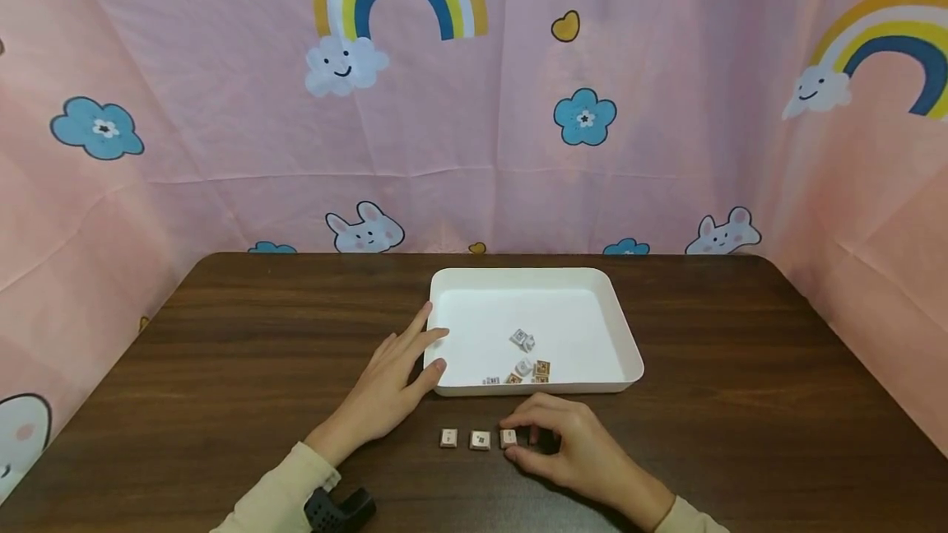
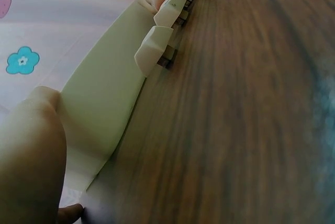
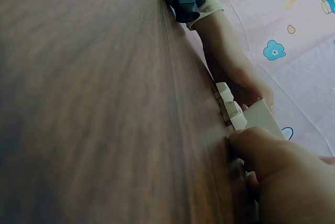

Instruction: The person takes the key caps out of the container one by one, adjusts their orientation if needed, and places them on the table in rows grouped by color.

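Note:
My right hand point(image 1: 573, 444) pinches a pale keycap point(image 1: 508, 439) between thumb and fingers at the right end of a short row. To its left on the table stand a keycap with a dark mark point(image 1: 480, 440) and another pale keycap point(image 1: 448, 437). Seen from the side in the left wrist view, the nearest keycap point(image 2: 152, 51) has a small dark piece under it. My left hand point(image 1: 388, 385) lies at the left side of a white tray point(image 1: 462, 311), fingers spread and fingertips at its rim. The curled palm partly hides what is under my right hand.
Inside the tray lie several small clear and whitish pieces point(image 1: 521, 337) and brown-gold pieces point(image 1: 542, 368), some partly hidden by the front wall. The brown wooden table point(image 1: 296, 336) ends at a patterned pink curtain point(image 1: 511, 130). A black band point(image 1: 339, 511) is on the left wrist.

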Demonstrator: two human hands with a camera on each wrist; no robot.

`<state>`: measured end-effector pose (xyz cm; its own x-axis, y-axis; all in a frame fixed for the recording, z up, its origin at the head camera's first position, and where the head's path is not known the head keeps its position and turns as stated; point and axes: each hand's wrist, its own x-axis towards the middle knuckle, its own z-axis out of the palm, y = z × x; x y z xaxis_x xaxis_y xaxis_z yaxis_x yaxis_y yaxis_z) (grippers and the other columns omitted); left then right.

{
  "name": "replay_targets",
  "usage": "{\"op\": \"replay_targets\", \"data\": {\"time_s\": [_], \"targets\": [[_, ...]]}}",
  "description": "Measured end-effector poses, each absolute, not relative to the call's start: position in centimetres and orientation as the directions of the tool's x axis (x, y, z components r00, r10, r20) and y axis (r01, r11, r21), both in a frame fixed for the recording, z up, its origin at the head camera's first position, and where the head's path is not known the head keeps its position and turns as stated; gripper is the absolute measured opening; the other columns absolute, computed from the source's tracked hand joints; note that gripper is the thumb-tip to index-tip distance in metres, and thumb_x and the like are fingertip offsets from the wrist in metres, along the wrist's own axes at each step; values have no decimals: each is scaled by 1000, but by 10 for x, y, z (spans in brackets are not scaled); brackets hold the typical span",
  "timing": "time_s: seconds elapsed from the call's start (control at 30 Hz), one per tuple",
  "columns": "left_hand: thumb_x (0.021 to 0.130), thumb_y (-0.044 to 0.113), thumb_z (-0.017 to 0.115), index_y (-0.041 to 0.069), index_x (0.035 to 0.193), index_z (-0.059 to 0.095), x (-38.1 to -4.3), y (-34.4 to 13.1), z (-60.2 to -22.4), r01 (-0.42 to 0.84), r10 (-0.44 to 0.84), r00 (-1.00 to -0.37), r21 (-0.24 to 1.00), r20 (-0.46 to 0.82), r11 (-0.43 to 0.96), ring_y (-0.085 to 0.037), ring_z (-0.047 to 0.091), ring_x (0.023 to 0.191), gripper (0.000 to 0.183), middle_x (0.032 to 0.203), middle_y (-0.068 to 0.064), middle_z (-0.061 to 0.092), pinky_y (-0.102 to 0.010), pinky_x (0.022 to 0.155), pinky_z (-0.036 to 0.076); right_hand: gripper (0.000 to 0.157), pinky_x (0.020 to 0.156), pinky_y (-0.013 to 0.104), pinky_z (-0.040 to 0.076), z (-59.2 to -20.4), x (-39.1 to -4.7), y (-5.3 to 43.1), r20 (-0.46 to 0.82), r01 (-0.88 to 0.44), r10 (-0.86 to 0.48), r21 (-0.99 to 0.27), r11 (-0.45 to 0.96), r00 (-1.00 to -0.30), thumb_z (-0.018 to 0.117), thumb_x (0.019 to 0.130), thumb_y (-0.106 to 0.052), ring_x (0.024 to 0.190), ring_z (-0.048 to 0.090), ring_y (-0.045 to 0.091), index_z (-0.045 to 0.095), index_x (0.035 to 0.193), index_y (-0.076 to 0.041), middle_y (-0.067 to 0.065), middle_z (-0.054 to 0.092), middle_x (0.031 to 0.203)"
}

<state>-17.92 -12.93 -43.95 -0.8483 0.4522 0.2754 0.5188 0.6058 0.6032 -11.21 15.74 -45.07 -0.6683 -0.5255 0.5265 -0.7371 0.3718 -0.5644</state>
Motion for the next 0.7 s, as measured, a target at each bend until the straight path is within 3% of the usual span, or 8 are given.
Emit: {"op": "replay_targets", "data": {"time_s": [0.2, 0.37, 0.47, 0.57, 0.7], "targets": [[107, 40, 51, 17, 150, 50, -179, -129, -440, 516, 451, -850, 599, 272, 612, -34, 31, 152, 48, 171, -6, 17, -69, 120, 17, 26, 64, 7, 46, -451, -112, 157, 560, -754, -510, -551, 359, -652, 84, 85, -13, 74, 58, 1, 75, 110, -17, -8, 71, 101], [107, 39, 51, 17, 150, 50, -178, -129, -440, 522, 457, -846, 601, 274, 606, -34, 31, 152, 48, 171, -6, 17, -69, 120, 16, 26, 63, 9, 47, -451, -113, 158, 704, -830, -440, -467, 304, -558, 83, 83, -3, 70, 60, 8, 73, 106, -9, 2, 71, 98], [107, 39, 51, 17, 150, 50, -180, -128, -440, 527, 460, -843, 600, 280, 602, -34, 31, 152, 48, 171, -7, 17, -69, 120, 16, 9, 71, 16, 48, -447, -115, 159, 796, -847, -338, -375, 376, -502, 76, 92, -13, 76, 63, 12, 74, 99, -8, 2, 71, 94], [107, 38, 51, 16, 150, 50, -180, -128, -440, 526, 459, -843, 601, 279, 601, -34, 31, 152, 48, 171, -7, 17, -70, 119, 16, 17, 78, 24, 43, -445, -117, 159, 839, -807, -240, -330, 489, -488, 69, 97, -26, 83, 63, 14, 75, 96, -11, -1, 71, 92], [107, 38, 52, 16, 150, 50, -180, -129, -439, 521, 455, -846, 605, 277, 602, -35, 31, 152, 48, 171, -8, 17, -70, 119, 16, 14, 80, 28, 38, -443, -118, 160, 834, -751, -197, -329, 572, -515, 72, 94, -26, 87, 62, 16, 75, 99, -13, -3, 72, 95]]}}
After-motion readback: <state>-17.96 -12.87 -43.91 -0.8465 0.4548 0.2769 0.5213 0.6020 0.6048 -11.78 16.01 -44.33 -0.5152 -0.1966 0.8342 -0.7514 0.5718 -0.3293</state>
